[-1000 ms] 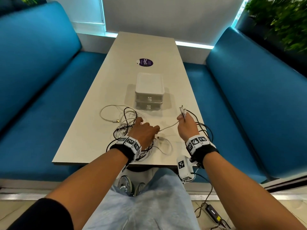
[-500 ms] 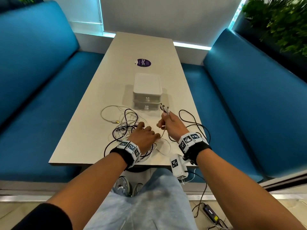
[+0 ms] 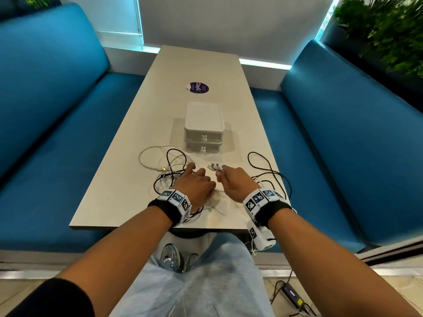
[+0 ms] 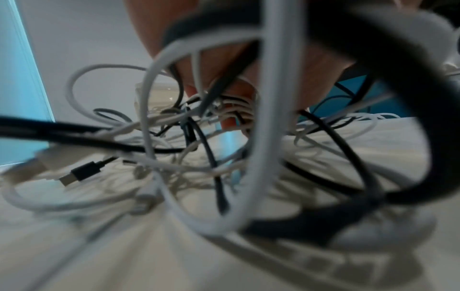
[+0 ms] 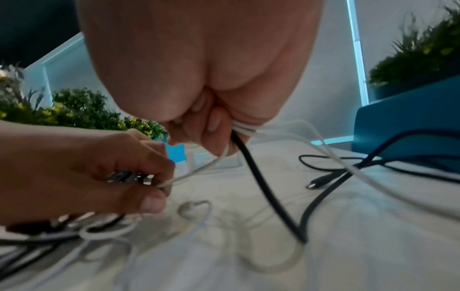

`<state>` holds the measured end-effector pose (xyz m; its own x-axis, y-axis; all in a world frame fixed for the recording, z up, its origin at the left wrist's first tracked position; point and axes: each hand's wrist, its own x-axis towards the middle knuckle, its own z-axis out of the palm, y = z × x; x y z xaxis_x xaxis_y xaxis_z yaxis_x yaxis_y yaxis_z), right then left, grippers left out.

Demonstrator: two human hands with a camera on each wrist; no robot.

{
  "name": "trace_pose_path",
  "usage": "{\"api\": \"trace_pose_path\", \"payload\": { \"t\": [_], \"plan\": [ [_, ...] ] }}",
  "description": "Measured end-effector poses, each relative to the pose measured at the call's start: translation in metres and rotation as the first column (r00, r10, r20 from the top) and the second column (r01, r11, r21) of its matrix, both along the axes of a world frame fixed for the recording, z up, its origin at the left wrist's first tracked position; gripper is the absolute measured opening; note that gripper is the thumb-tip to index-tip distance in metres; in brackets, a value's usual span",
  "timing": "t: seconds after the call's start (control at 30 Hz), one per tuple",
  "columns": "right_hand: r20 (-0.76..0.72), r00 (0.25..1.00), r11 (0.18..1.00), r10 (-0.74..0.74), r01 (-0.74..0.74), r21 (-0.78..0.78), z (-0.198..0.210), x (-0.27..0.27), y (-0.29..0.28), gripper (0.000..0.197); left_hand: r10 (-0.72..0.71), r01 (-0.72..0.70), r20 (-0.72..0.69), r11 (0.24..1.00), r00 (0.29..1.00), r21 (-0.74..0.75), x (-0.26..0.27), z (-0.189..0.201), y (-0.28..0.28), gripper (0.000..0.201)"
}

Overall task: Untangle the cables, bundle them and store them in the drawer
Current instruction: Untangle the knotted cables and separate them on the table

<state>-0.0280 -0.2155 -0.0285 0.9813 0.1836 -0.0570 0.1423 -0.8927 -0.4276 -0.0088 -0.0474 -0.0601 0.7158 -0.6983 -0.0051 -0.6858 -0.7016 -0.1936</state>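
Observation:
A tangle of white and black cables (image 3: 167, 177) (image 4: 199, 137) lies on the near end of the beige table (image 3: 196, 62). My left hand (image 3: 196, 173) rests on the tangle, and its thumb and fingers pinch a cluster of metal plugs (image 3: 214, 167) (image 5: 129, 177). My right hand (image 3: 223, 173) (image 5: 211, 128) grips several white cables and one black cable (image 5: 259, 177) that run to those plugs. A black loop (image 3: 263, 156) trails off to the right. The white two-drawer box (image 3: 203, 133) stands just behind, both drawers closed.
Blue sofas (image 3: 45, 99) flank the table on both sides. A purple sticker (image 3: 197, 87) is on the tabletop beyond the box. A loose black plug (image 5: 321, 182) lies to my right. A power adapter (image 3: 293, 294) sits on the floor.
My right hand has moved left and down, carrying the cable ends from the table's right side to my left hand's fingers. The left hand has stayed on the tangle.

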Motion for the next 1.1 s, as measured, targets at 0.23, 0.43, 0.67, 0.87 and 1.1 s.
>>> {"api": "trace_pose_path", "payload": {
  "t": [0.23, 0.43, 0.67, 0.87, 1.1],
  "plan": [
    [0.054, 0.998, 0.965, -0.011, 0.025, -0.263, 0.009, -0.004, -0.020, 0.029, 0.024, -0.024, -0.003, 1.000, 1.000, -0.007, 0.006, 0.007, 0.014, 0.028],
    [0.084, 0.993, 0.906, -0.086, 0.113, -0.408, 0.011, -0.013, -0.043, 0.032, 0.040, -0.039, 0.016, 0.999, 0.999, -0.032, 0.003, 0.006, 0.017, 0.028],
    [0.003, 0.981, 0.965, -0.196, 0.193, -0.178, 0.001, -0.012, -0.017, 0.025, 0.127, -0.127, 0.002, 0.991, 0.992, -0.047, -0.002, -0.006, 0.006, 0.021],
    [-0.049, 0.997, 0.995, -0.064, 0.059, -0.084, -0.011, -0.012, 0.019, 0.025, 0.153, -0.150, 0.024, 0.986, 0.988, -0.078, -0.010, -0.005, 0.005, 0.037],
    [-0.132, 0.988, 0.996, -0.085, 0.089, 0.020, -0.016, -0.006, 0.017, 0.036, 0.182, -0.189, -0.055, 0.963, 0.982, -0.192, 0.001, -0.004, 0.010, 0.016]
  ]
}}
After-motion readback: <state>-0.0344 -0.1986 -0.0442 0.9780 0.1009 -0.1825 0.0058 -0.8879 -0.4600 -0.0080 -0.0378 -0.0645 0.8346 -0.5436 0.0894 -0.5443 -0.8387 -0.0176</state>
